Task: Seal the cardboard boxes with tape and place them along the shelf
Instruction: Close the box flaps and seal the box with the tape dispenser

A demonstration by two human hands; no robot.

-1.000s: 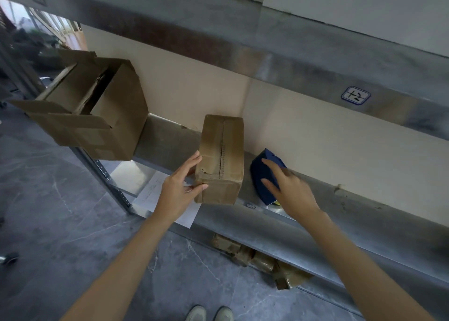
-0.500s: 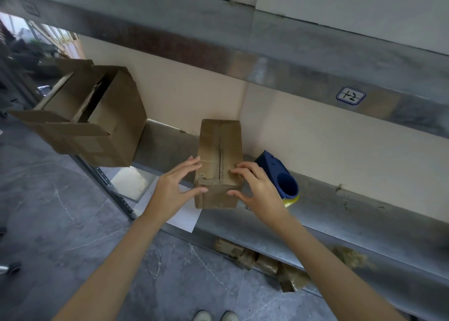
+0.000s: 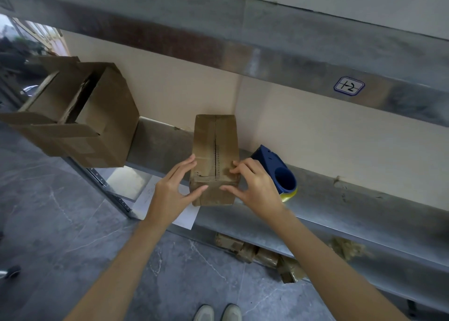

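A small closed cardboard box (image 3: 215, 140) lies on the metal shelf (image 3: 340, 213), its top seam running away from me. My left hand (image 3: 170, 194) rests against the box's near left corner, fingers straight along the side and thumb on the front face. My right hand (image 3: 255, 187) presses its fingertips on the top at the near right corner, with the thumb on the front face. A blue tape dispenser (image 3: 277, 172) with yellow tape lies on the shelf just right of the box, behind my right hand. A larger cardboard box (image 3: 80, 116) with open flaps sits at the shelf's left end.
An upper shelf beam (image 3: 267, 60) with a label (image 3: 349, 85) hangs overhead. A white paper sheet (image 3: 150, 194) lies under the box's left side. Taped bundles (image 3: 255, 255) lie on the lower shelf. Grey floor and my shoes (image 3: 218, 313) are below.
My right hand left the tape dispenser and came onto the small box's near right corner. The dispenser now lies with its hollow core showing. My left hand stayed on the box.
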